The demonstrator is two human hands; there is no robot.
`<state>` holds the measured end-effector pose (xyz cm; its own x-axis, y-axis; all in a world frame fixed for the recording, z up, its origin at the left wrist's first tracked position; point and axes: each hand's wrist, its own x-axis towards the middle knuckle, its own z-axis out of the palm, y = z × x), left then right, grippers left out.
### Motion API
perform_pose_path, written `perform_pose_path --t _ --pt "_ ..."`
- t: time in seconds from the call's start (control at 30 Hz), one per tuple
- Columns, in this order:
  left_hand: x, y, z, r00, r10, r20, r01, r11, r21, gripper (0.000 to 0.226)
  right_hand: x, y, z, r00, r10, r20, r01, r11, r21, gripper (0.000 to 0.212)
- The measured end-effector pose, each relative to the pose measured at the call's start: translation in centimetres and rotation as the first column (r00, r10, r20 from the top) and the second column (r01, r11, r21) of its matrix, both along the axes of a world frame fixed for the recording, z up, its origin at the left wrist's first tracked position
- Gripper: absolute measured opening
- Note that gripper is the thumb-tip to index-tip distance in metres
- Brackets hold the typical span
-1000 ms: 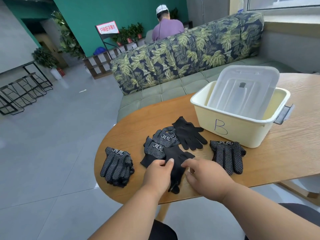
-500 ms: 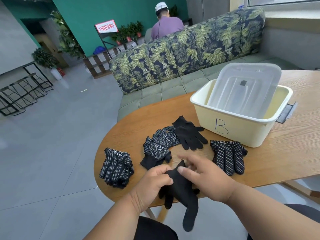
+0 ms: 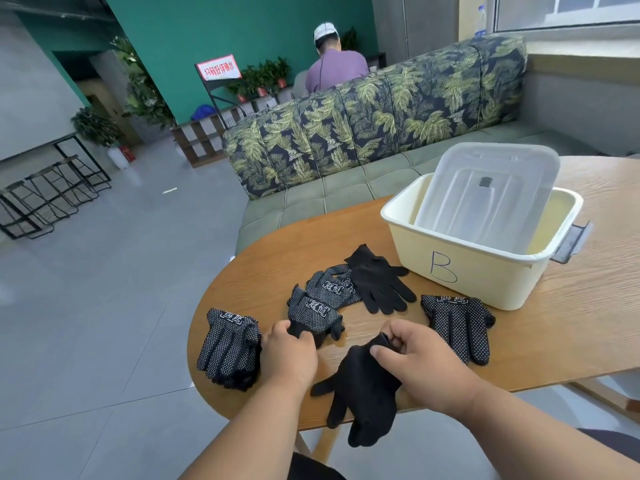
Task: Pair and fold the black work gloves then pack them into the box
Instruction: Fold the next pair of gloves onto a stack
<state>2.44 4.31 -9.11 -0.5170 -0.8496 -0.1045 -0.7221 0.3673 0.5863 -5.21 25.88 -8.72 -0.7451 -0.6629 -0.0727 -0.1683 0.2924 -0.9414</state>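
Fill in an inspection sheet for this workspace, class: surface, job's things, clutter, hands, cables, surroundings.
Surface: rounded wooden table, bare wood showing between items.
Job's things: cream plastic box marked B with its clear lid propped inside; dotted black glove stack at left; dotted black gloves near the box; plain black glove lying flat.
Clutter: nothing seen.
Hands: left hand grips a folded dotted glove; right hand pinches the cuff of a hanging plain glove.
Cables: nothing seen.
Surroundings: leaf-print sofa; a seated person behind it.

Right hand (image 3: pixel 420 362) pinching plain black glove (image 3: pixel 363 389), left hand (image 3: pixel 289 355) gripping dotted glove (image 3: pixel 313 315)
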Motion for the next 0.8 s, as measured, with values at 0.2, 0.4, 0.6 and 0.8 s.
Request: perform_pose_path --t 0.2,0.4,0.6,0.8 --pt "-0.5 0.5 -1.0 0.996 -0.085 0.023 0.088 0.976 -0.197 0.049 0.2 0.1 0.5 1.0 -0.007 -0.02 0.007 1.0 -0.009 0.02" --pt "0.8 0.6 -0.5 0.989 -0.066 -0.134 0.038 0.978 -0.204 0.043 0.2 0.3 1.0 0.999 -0.033 0.005 0.034 0.999 -0.029 0.014" --pt "1.2 0.3 -1.0 0.978 -0.014 0.21 0.062 0.973 -0.223 0.034 0.6 0.2 1.4 0.999 -0.035 0.025 0.036 0.999 -0.021 0.013" --pt "1.8 0.8 -0.4 0.995 -0.08 0.059 0.09 0.975 -0.202 0.034 0.5 0.5 1.5 0.996 -0.058 0.067 0.065 0.992 -0.107 0.01"
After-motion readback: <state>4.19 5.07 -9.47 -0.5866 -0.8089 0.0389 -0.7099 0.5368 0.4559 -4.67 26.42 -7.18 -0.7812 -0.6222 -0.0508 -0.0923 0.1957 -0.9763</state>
